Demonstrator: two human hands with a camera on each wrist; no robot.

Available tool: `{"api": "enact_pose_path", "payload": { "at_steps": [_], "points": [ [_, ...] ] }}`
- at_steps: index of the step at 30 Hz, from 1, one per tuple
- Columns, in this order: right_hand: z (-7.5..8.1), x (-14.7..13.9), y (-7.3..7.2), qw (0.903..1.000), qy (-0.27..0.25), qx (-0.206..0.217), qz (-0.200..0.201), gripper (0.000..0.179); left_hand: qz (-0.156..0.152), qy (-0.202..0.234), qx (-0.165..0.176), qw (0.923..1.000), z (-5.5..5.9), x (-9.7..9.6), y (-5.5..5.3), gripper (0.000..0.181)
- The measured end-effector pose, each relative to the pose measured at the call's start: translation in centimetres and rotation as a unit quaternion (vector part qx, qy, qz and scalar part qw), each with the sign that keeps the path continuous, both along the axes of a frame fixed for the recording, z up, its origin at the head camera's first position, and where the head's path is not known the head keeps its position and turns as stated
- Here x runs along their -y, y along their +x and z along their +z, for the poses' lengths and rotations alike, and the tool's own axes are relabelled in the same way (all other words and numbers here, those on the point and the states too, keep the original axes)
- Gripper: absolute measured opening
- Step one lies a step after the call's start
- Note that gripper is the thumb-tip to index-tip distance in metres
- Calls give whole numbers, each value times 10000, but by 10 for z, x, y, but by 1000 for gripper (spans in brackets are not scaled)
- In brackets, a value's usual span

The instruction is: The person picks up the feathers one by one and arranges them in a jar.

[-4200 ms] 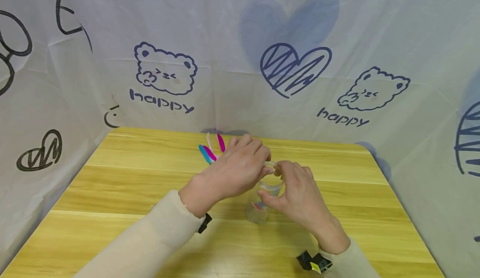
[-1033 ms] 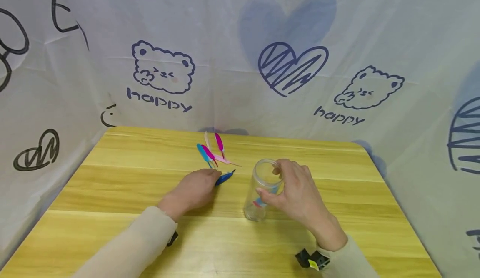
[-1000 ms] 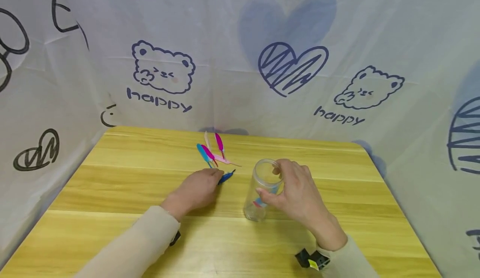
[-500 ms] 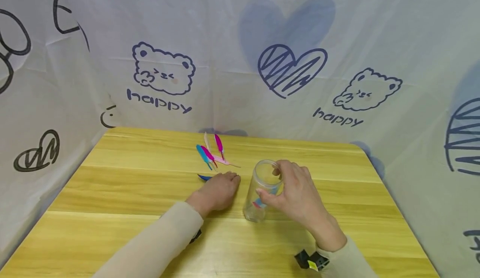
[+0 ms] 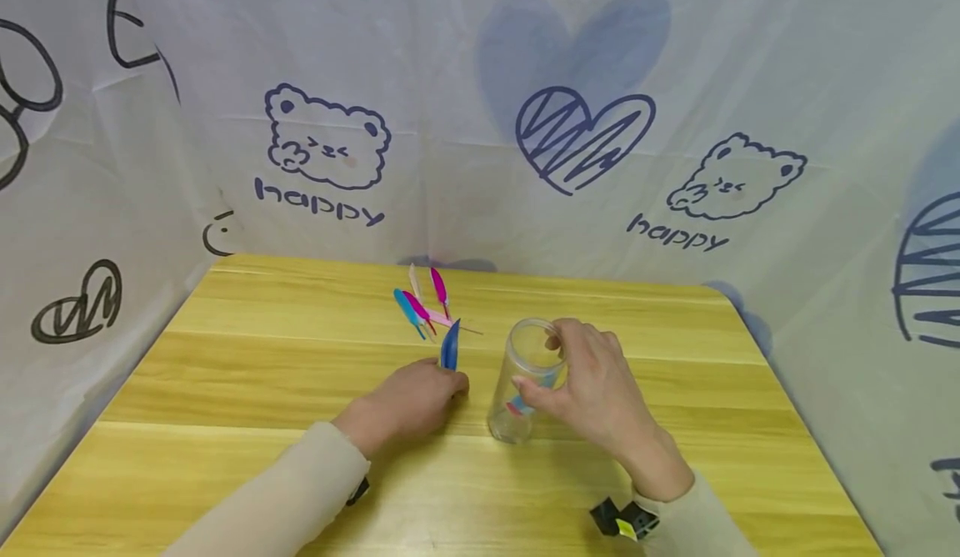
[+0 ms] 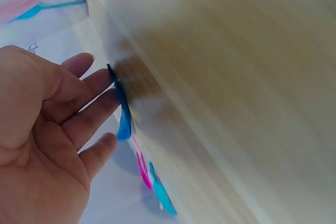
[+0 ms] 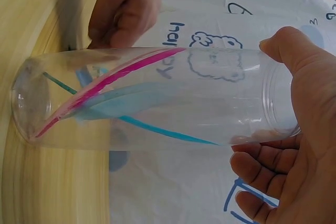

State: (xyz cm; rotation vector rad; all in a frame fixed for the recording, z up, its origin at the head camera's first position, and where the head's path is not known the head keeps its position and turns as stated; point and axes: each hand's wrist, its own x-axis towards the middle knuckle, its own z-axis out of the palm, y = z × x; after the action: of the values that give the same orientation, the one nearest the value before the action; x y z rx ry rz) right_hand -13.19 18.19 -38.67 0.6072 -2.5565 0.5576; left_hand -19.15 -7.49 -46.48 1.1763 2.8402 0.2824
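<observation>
My left hand is over the table, left of the jar, its fingertips on a dark blue feather whose vane points away from me. In the left wrist view the dark blue feather lies along the fingertips, close over the wood. My right hand grips a clear, lidless plastic jar near its rim, with thumb and fingers on opposite sides. Through the jar's wall in the right wrist view show a magenta feather and a light blue feather. The jar stands on the table.
Behind my left hand lie several loose feathers: a light blue feather, magenta feathers, a pale feather and a pink feather. A white printed cloth hangs behind the wooden table.
My left hand has come away from the jar to the dark blue feather. That feather, earlier lying sideways under the hand, now points away. The right hand still holds the jar.
</observation>
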Motion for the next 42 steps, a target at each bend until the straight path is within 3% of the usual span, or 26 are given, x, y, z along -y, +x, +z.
{"api": "enact_pose_path", "payload": {
  "at_steps": [6, 12, 17, 26, 37, 42],
  "points": [
    [-1, 1, -1, 10000, 14, -23, 19, 61, 86, 17, -185, 9998, 8, 27, -1, 15],
    [-1, 1, -1, 9999, 55, -86, 64, 61, 808, 16, -540, 9953, 10, 42, -7, 11],
    [-2, -1, -2, 9999, 80, -77, 23, 62, 1159, -51, -617, 9913, 8, 36, -13, 16],
    [-2, -1, -1, 10000, 59, -44, 27, 60, 1362, -440, -467, 9886, -2, 15, -18, 28],
    [-2, 0, -1, 9999, 47, -85, 41, 61, 1509, -577, -353, 9862, 0, 7, -20, 9],
    [-3, 1, -1, 9999, 17, -107, 57, 62, 1430, -779, -437, 9857, 1, 4, -20, 7]
  ]
}}
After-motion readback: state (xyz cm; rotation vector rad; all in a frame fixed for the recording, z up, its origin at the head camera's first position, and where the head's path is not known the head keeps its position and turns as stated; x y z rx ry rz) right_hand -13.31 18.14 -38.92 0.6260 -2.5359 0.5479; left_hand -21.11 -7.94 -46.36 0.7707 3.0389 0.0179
